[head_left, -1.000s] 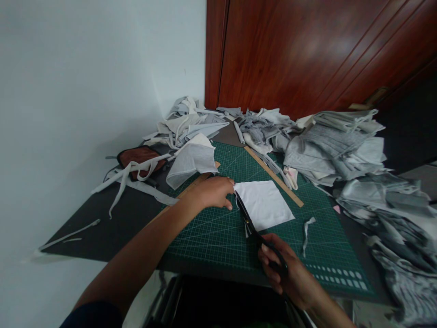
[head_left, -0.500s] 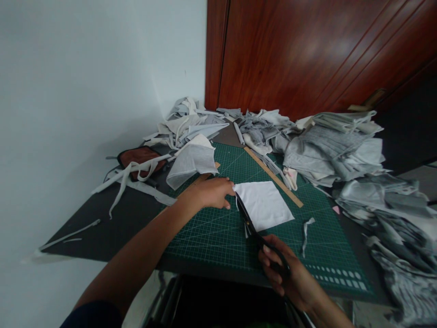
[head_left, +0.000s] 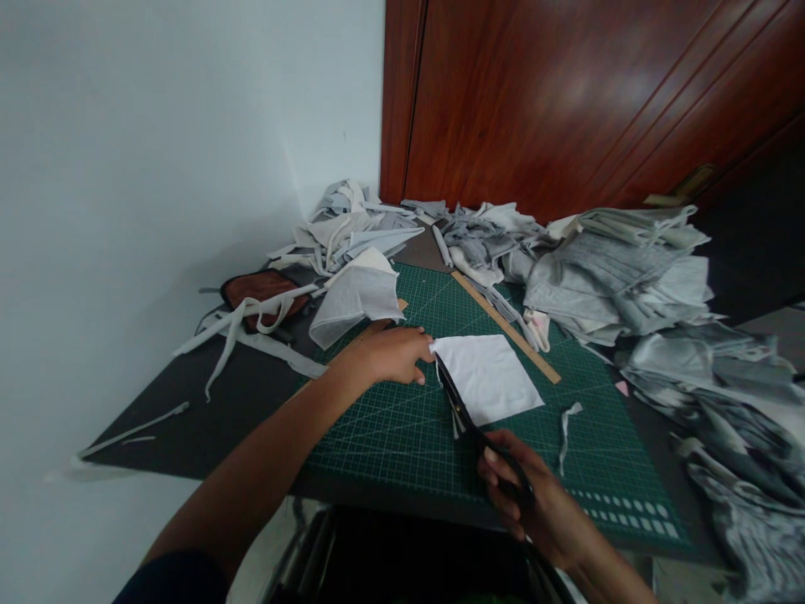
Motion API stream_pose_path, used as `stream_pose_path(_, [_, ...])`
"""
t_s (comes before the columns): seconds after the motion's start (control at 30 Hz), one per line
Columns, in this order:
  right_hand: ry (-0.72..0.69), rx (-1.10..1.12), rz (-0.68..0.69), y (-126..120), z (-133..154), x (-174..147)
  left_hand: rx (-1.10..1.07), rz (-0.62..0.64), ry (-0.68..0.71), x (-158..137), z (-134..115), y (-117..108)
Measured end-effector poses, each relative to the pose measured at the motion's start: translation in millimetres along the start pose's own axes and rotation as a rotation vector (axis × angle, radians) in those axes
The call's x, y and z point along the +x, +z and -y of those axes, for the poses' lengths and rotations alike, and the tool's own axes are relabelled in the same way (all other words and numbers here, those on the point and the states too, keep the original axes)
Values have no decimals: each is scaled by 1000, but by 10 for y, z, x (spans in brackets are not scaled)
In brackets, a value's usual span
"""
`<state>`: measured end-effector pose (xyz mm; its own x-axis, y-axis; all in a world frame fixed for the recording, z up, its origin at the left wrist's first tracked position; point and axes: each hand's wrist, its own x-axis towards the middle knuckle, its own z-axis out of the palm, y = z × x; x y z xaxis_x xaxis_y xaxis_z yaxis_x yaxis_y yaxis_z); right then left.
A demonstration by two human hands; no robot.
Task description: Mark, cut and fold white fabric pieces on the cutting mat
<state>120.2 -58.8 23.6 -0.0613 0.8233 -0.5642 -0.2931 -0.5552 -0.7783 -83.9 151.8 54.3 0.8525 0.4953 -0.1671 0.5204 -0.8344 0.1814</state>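
A dark grey counter point(head_left: 157, 432) is being bordered by a pale, bare-looking wall point(head_left: 144, 168) on the left and a glossy reddish-brown door point(head_left: 541, 101) at the back, whose handle point(head_left: 688, 184) is being seen toward the right. Much of the counter is being covered by a green cutting mat point(head_left: 402, 428), printed with a fine white grid and, near its lower right corner, rows of pale ovals. On this mat a white cloth point(head_left: 496, 377) is being kept flat, its far left corner being held at the fingertips of the left hand point(head_left: 399, 354). A pair of black scissors point(head_left: 469, 422) is being grasped by its handles in the right hand point(head_left: 537, 507), the blades being laid along the cloth's left edge. To the right, a wooden ruler point(head_left: 506, 327) is being rested slantwise on the mat, and a twisted scrap point(head_left: 564, 436) is lying nearer the front. The back of the counter is being filled by a heap of pale fabric point(head_left: 352, 222) on the left, and the right side by a stack of grey fabric point(head_left: 616, 268). Beside the wall, a rust-brown pouch point(head_left: 251, 289) is being crossed by pale strips point(head_left: 232, 344)
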Motion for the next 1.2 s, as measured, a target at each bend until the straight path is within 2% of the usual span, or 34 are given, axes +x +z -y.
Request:
stream_pose_path(0.67, [-24,-19,-16,34,-83,-12,24,-100,-31,7,78,65])
stream_pose_path(0.87, [-25,-33,-17,75,-75,-28,57,-80,-15,14,66,75])
stream_pose_path(1.2, [57,75,-67,52,-65,-94,49,-74,1,18,56,39])
